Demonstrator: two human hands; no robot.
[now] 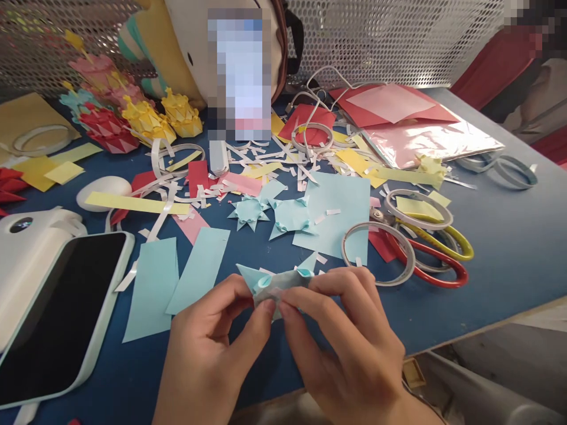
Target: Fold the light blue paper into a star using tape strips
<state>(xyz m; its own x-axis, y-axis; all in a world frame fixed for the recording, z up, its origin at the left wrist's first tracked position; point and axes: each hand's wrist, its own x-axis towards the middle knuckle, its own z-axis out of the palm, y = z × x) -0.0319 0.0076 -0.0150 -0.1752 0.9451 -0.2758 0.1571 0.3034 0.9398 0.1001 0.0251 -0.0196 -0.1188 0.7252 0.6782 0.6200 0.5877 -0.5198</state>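
Note:
Between my two hands, just above the table's near edge, is a light blue folded paper piece [290, 278] with pointed corners and small curled folds. My left hand [217, 336] pinches its left side between thumb and fingers. Thumb and index finger of my right hand [341, 330] press together at its lower middle, while the other fingers lie along its right side. Whether a small strip sits under the right fingertips is hard to make out. Beyond them lie two finished-looking light blue folded stars [292, 215] [249, 211] and a light blue paper square [339, 206].
Blue paper strips [153, 283] and a phone [66, 313] lie left. Tape rolls [378, 254] overlap red-and-yellow-handled scissors [438, 265] at right. Paper scraps [252, 159] spread across the middle. Folded paper crowns [146, 121] and a pixelated screen [239, 77] stand behind.

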